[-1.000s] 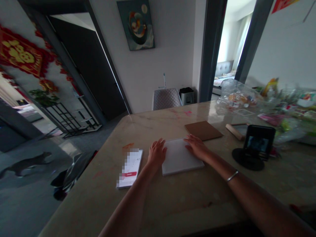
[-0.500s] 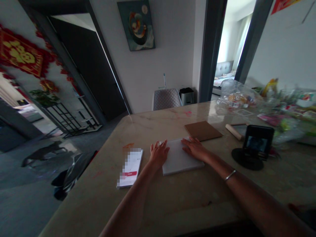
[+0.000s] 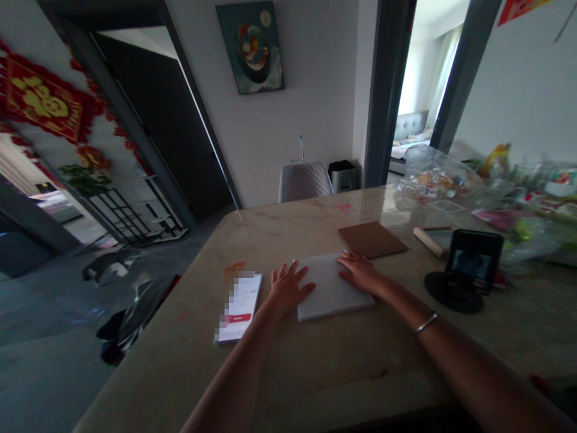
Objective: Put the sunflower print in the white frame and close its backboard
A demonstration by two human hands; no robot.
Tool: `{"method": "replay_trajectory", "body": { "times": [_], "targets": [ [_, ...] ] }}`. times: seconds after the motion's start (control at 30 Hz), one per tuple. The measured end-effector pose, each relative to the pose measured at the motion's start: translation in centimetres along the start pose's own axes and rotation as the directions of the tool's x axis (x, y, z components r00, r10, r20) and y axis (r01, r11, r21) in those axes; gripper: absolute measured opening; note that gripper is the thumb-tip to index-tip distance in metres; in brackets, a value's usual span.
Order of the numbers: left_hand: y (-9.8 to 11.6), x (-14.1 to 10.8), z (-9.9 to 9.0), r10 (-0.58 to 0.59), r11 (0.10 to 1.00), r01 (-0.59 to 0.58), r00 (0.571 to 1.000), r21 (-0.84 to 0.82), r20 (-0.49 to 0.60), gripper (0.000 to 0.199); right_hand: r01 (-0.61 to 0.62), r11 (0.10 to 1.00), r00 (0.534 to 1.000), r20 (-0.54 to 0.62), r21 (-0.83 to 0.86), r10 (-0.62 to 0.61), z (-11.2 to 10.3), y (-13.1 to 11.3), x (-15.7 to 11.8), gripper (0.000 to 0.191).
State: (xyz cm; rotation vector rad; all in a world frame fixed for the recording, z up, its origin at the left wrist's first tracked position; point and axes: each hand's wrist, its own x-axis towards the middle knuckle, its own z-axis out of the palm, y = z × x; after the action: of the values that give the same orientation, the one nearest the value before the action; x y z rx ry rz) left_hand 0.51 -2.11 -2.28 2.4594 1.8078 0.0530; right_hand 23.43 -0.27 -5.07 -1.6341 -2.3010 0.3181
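Observation:
A flat, pale rectangular pad or packet (image 3: 331, 288) lies on the marble-patterned table (image 3: 342, 355); I cannot tell whether it is a book or a wrapped stack. My left hand (image 3: 288, 288) is at its left edge, fingers spread, thumb over the pale surface. Across its upper right edge rests my right hand (image 3: 360, 270), fingers stretched out flat, palm down. Neither hand grips anything. Left of my left forearm lies a white printed box or booklet (image 3: 241, 307), partly pixelated. Just beyond my right hand is a brown flat board or folder (image 3: 372, 239).
A black stand with a small screen (image 3: 469, 267) stands at the right, near a roller-like wooden piece (image 3: 429, 242). Clear plastic bags (image 3: 437, 174) and packages crowd the right back. A quilted chair (image 3: 306, 180) stands beyond the far edge. On the left floor is a dark animal (image 3: 101, 266).
My left hand has slid slightly left and its fingers are spread wider. My right hand has shifted a little right. The dark animal on the floor has moved right.

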Motion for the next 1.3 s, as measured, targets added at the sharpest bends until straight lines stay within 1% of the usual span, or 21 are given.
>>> {"method": "replay_trajectory", "body": {
  "times": [0.13,0.2,0.27,0.33,0.37,0.4,0.47,0.53,0.6,0.7,0.8,0.93,1.1,1.2,1.3],
  "targets": [
    [0.0,0.3,-0.1,-0.012,1.000,0.012,1.000,-0.002,0.022,0.059,0.017,1.000,1.000,-0.017,0.022,-0.016,0.0,0.1,0.1,0.047],
    [-0.1,0.4,-0.2,-0.031,1.000,0.031,1.000,-0.002,-0.002,0.057,0.032,0.999,0.999,-0.036,0.033,-0.031,-0.2,0.1,0.1,0.050],
    [-0.2,0.4,-0.5,-0.046,0.999,0.046,0.998,-0.001,-0.049,0.057,0.058,0.998,0.997,-0.046,0.041,-0.056,-0.5,0.1,-0.1,0.055],
    [-0.2,0.2,-0.8,-0.047,0.999,0.046,0.995,-0.006,-0.085,0.058,0.081,0.996,0.997,-0.024,0.048,-0.080,-0.9,0.0,-0.3,0.061],
    [-0.2,-0.1,-1.0,-0.041,0.999,0.040,0.996,-0.011,-0.079,0.060,0.091,0.994,0.996,0.000,0.055,-0.091,-1.1,0.0,-0.4,0.065],
    [-0.1,-0.4,-1.2,-0.029,0.999,0.028,0.998,-0.019,-0.056,0.063,0.099,0.993,0.994,0.030,0.064,-0.101,-1.3,0.0,-0.5,0.068],
    [0.0,-1.0,-1.7,0.001,0.999,0.001,0.999,-0.040,0.054,0.074,0.106,0.991,0.989,0.095,0.081,-0.113,-1.7,0.3,-0.7,0.076],
    [0.1,-1.7,-2.2,0.018,0.998,-0.010,0.990,-0.059,0.142,0.087,0.116,0.989,0.980,0.151,0.096,-0.130,-1.9,0.8,-0.7,0.084],
    [0.0,-2.0,-2.5,0.016,0.998,-0.005,0.981,-0.058,0.192,0.095,0.131,0.984,0.970,0.191,0.117,-0.152,-2.1,1.4,-0.7,0.087],
    [-0.4,-2.1,-2.6,-0.009,0.999,0.020,0.975,-0.050,0.221,0.100,0.143,0.978,0.960,0.221,0.149,-0.174,-2.1,1.9,-0.7,0.088],
    [-0.8,-1.9,-2.2,-0.016,0.998,0.031,0.974,-0.061,0.227,0.101,0.131,0.977,0.956,0.240,0.165,-0.169,-2.1,1.9,-0.7,0.089],
    [-1.1,-1.6,-1.9,0.006,0.998,0.005,0.980,-0.058,0.201,0.099,0.110,0.974,0.950,0.265,0.199,-0.162,-2.2,1.6,-0.7,0.090],
    [-1.3,-1.5,-2.2,-0.028,0.998,0.034,0.989,-0.043,0.146,0.085,0.107,0.967,0.968,0.199,0.233,-0.155,-2.3,1.4,-0.6,0.085],
    [-1.5,-1.7,-2.2,-0.032,0.998,0.039,0.989,-0.046,0.147,0.085,0.104,0.965,0.968,0.198,0.241,-0.154,-2.4,1.5,-0.7,0.085],
    [-1.4,-1.9,-2.1,-0.022,0.999,0.029,0.986,-0.038,0.166,0.089,0.110,0.960,0.960,0.221,0.257,-0.169,-2.5,1.4,-0.9,0.088]
  ]
}}
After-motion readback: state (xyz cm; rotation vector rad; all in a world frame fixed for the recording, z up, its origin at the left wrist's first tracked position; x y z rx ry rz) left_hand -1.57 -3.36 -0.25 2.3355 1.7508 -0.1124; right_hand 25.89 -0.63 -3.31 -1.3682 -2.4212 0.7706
